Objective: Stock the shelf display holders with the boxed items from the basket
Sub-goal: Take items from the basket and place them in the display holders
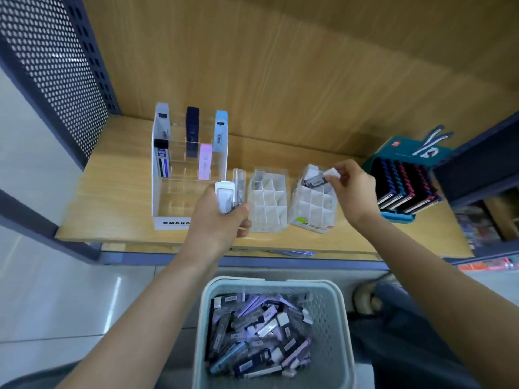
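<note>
A slim boxed item (316, 179), pinched by the right hand (352, 189), enters the right grid holder (311, 203). The left hand (222, 217) clasps several more boxes (226, 197). Misaligned, it may jam across dividers. The middle holder (268, 199) looks nearly empty; the basket (273, 332) below remains full.

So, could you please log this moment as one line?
right hand: slotting box into right holder | left hand: holding spare boxes | basket: full

left grip (222, 217) closed, right grip (351, 189) pinching
</note>
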{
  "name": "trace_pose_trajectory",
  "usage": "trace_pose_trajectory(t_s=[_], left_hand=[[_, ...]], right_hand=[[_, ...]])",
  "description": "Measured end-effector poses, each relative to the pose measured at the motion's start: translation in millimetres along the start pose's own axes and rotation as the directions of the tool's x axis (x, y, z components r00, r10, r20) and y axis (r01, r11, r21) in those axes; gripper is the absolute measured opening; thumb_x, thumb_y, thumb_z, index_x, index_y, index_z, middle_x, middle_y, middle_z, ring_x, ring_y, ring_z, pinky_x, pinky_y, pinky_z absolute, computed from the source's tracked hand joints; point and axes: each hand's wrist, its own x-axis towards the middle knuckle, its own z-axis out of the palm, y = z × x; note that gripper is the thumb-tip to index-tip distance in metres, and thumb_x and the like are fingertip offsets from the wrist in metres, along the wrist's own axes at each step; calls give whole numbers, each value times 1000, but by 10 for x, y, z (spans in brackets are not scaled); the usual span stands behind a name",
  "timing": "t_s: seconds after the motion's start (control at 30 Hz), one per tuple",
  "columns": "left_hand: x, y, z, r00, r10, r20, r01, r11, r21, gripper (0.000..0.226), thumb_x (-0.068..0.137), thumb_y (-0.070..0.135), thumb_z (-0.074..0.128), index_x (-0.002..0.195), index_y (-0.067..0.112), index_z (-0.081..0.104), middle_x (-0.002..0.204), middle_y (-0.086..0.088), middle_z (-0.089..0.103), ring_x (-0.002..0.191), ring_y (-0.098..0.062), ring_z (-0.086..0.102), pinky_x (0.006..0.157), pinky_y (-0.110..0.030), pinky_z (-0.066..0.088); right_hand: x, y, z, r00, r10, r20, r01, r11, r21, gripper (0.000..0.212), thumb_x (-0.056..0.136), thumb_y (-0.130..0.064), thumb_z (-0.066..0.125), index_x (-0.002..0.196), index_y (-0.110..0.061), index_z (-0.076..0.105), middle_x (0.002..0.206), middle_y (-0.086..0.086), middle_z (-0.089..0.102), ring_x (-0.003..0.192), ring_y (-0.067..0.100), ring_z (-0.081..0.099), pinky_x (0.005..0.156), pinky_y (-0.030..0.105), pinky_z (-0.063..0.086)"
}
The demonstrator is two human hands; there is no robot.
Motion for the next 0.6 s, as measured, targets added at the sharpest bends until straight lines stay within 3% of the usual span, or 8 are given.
trace_pose_trajectory(t_s=[0.17, 0.37, 0.5, 0.6], left_hand=[[60, -31, 140, 999, -12, 32, 12, 1000, 20, 20, 91, 4, 56, 110, 10, 51, 84, -3, 59, 65, -15, 60, 53, -19, 52], [110, -97, 213, 998, -36, 48, 33, 998, 47, 14, 92, 7, 57, 105, 12, 52, 82, -1, 59, 63, -12, 60, 58, -24, 55], [116, -101, 243, 998, -41, 53, 38, 998, 39, 15, 92, 7, 57, 94, 20, 51, 82, -1, 60, 65, -13, 60, 56, -22, 54], [118, -103, 260, 998, -44, 53, 43, 998, 36, 14, 92, 6, 57, 98, 18, 52, 82, 0, 60, 64, -13, 61, 55, -21, 54]], right_hand=[[129, 81, 124, 995, -67, 72, 75, 992, -105, 15, 93, -20, 57, 106, -13, 61, 98, 6, 63, 85, 22, 57, 73, 34, 48], [216, 86, 163, 986, -132, 101, 145, 980, -135, 25, 96, -15, 52, 118, -10, 62, 115, 14, 56, 96, 31, 59, 87, 42, 48], [224, 103, 153, 977, -200, 69, 209, 966, -154, 24, 96, -16, 52, 116, -10, 63, 116, 12, 57, 94, 31, 59, 84, 45, 49], [168, 148, 174, 964, -249, 93, 262, 950, -170, 22, 94, -16, 56, 113, -7, 63, 110, 11, 60, 88, 31, 61, 77, 45, 50]])
